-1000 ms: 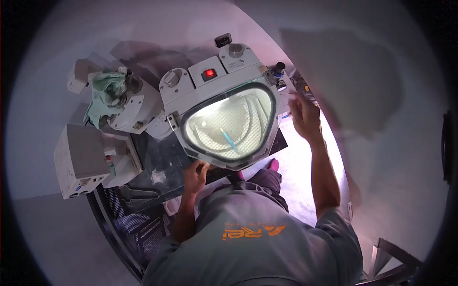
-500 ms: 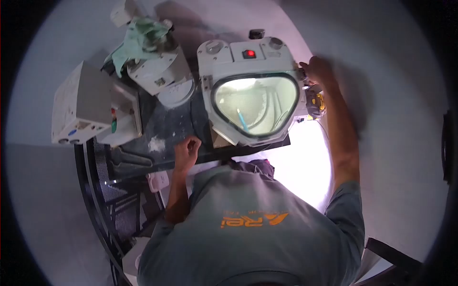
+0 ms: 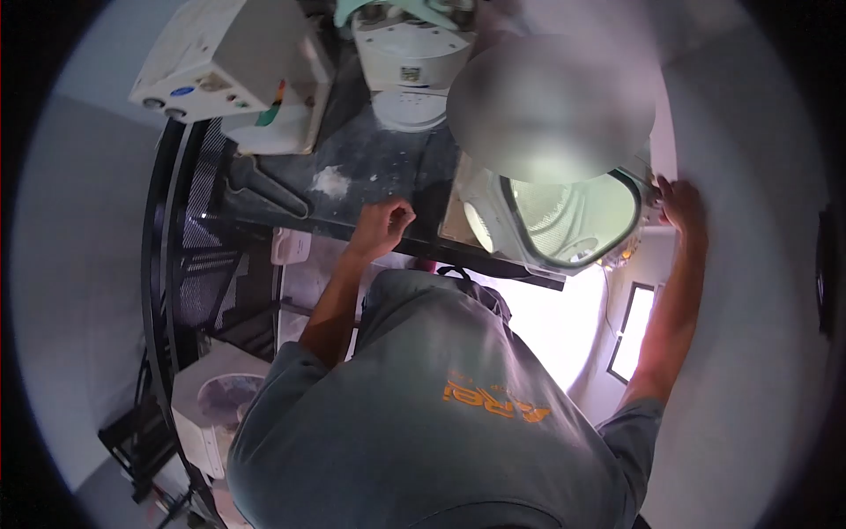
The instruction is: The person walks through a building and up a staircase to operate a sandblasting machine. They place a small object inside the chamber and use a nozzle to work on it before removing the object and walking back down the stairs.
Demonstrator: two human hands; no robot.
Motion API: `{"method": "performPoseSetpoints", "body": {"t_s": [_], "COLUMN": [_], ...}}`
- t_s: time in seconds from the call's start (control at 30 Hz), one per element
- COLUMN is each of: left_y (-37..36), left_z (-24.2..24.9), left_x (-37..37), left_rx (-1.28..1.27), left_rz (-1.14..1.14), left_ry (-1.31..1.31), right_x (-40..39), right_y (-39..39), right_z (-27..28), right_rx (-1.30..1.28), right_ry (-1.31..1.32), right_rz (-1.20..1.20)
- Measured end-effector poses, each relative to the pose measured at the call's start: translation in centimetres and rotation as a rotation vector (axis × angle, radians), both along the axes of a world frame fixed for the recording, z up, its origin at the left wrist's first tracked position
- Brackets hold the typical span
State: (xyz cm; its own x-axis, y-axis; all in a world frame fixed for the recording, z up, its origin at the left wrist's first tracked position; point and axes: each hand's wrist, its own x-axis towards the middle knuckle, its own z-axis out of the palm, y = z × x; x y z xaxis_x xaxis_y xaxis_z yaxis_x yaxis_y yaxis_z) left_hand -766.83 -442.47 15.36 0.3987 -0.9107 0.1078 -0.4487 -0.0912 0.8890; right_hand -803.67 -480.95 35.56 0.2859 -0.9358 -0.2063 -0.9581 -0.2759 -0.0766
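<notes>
A white sandblasting cabinet with a rounded triangular window stands at the right of the dark bench. The window is lit from within, and a blurred grey oval covers the cabinet's top. My right hand reaches to the cabinet's right side, its fingers pinched on a small fitting there that is mostly hidden. By the front edge of the bench, my left hand is loosely curled, thumb against fingers in a ring. Nothing shows in it.
On the dark bench lies a black looped tool near a white powder patch. Behind are a white box-shaped unit and a white machine with a green cloth. Another white machine stands lower left.
The view has tilted and shifted, so the bench and machines appear higher and further right. The blue stick inside the cabinet no longer shows. Both hands keep much the same places and poses.
</notes>
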Motion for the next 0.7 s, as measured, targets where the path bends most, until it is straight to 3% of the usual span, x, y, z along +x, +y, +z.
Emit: {"method": "performPoseSetpoints", "body": {"t_s": [0.03,0.1,0.13,0.2,0.33,0.4,0.5,0.7], "left_y": [0.2,0.5,0.6,0.9,1.5,2.2,2.9,4.4], "left_z": [-0.7,-1.0,-1.1,-1.6,-2.0,-1.8,-2.1,-2.6], "left_x": [0.2,0.2,0.2,0.2,0.5,0.6,0.6,1.0], "left_rx": [0.015,0.001,-0.008,-0.029,-0.038,-0.013,-0.006,0.038], "left_rz": [-0.009,-0.001,0.012,0.028,0.052,0.095,0.130,0.182], "left_ry": [-0.044,-0.045,-0.047,-0.016,0.018,0.025,0.023,0.003], "right_x": [0.8,-1.4,-1.1,-3.6,-2.4,-1.8,-0.2,-1.6], "right_y": [0.8,-1.6,-0.8,-3.4,-1.4,-1.1,-1.7,-1.2], "right_z": [0.5,-2.0,-1.2,-3.1,-1.3,-1.4,-1.3,-1.6], "right_rx": [0.076,-0.050,0.008,-0.186,-0.232,-0.035,0.052,-0.121], "right_ry": [0.023,0.057,-0.037,0.033,-0.083,-0.161,0.013,-0.073], "right_rz": [-0.059,0.123,0.133,0.469,0.593,0.164,-0.078,0.438]}}
